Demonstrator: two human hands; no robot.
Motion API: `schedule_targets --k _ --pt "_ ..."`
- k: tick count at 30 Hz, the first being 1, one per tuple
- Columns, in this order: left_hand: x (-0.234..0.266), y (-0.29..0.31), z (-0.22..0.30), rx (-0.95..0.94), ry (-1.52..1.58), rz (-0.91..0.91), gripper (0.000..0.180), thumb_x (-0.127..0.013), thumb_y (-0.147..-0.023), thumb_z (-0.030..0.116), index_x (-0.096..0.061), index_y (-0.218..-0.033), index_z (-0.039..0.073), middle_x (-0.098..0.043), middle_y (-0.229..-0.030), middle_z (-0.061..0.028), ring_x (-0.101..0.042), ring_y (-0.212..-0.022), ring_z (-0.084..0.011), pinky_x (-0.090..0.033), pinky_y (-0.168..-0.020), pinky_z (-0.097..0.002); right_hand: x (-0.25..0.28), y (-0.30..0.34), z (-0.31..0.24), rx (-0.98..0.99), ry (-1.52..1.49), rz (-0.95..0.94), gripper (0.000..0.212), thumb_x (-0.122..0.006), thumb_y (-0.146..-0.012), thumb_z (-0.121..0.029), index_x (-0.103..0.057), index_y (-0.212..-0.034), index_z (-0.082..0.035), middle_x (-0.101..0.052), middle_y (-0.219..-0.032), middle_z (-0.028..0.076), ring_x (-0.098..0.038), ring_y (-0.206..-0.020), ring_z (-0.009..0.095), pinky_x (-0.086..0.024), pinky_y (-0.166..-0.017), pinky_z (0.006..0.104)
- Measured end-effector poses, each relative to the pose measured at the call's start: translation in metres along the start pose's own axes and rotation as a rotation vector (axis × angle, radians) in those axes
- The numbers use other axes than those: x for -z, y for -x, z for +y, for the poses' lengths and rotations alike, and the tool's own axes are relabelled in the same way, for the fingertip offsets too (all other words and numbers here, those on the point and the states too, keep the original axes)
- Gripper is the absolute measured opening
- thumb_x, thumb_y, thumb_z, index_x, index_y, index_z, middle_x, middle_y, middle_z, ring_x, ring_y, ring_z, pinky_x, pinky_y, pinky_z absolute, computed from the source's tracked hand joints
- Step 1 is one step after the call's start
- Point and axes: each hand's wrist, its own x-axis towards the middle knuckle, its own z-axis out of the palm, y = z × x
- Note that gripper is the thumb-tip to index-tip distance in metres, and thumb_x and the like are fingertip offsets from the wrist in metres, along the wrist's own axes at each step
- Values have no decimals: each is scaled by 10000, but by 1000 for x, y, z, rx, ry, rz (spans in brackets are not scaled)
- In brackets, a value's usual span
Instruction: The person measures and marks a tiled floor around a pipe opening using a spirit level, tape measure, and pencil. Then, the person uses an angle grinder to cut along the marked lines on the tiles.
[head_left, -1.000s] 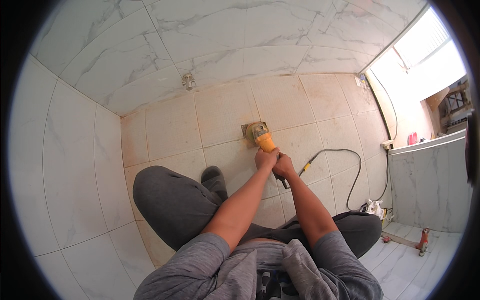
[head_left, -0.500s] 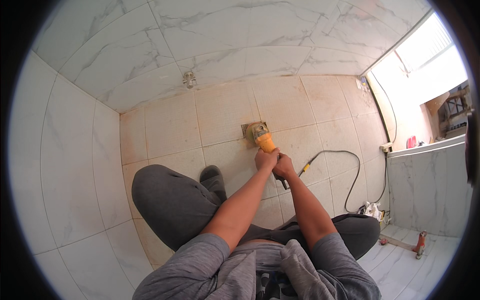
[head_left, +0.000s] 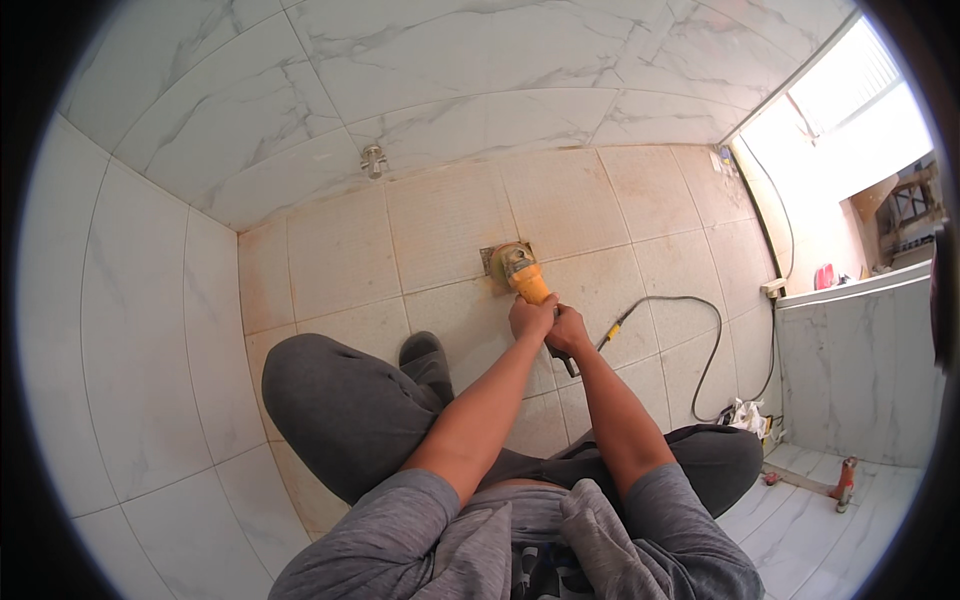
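Hardly anything has moved since the earlier frame beyond a slight shift of view; both hands and the tool keep their place. At left, a slippered foot (head_left: 427,362) rests on the floor tiles (head_left: 340,255). Right of it, at a dark square patch (head_left: 487,258), is the head of the yellow angle grinder (head_left: 532,287), likely heavy, rigid and prone to kick. The left hand (head_left: 530,318) wraps its body; the right hand (head_left: 568,331) grips the rear, sensibly clear of the disc (head_left: 499,278). Farther right curls the flexible cord (head_left: 680,298).
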Motion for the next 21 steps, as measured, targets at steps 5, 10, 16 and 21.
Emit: schedule_targets --k 5,10,16,21 --pt "1 2 2 -1 -24 2 720 -841 -739 507 -683 -1193 -29 -722 -1177 -258 -695 -1129 -398 -543 -973 -451 1 1 -1 5 9 9 588 -766 -798 -391 -689 -1144 78 -734 -1027 306 -718 -1029 435 -563 -868 469" --pt "3 2 3 15 9 -12 724 -839 -741 510 -682 -1195 -31 -720 -1183 -261 -691 -1136 -403 -541 -978 -453 2 0 0 3 28 3 587 -773 -793 -390 -691 -1152 67 -732 -1026 308 -717 -1028 435 -563 -869 470" --pt "1 4 3 -15 -2 25 642 -842 -763 463 -678 -1153 -20 -732 -1128 -258 -702 -1083 -413 -559 -926 -468 -1 -4 3 2 46 20 631 -799 -766 -406 -691 -1167 70 -749 -1002 277 -743 -960 402 -573 -826 447" --pt "0 2 3 -8 -1 26 648 -845 -765 461 -671 -1153 -28 -729 -1128 -265 -701 -1081 -418 -559 -927 -469 1 -3 2 9 21 6 614 -796 -772 -401 -695 -1164 61 -750 -1007 273 -742 -971 401 -572 -835 447"
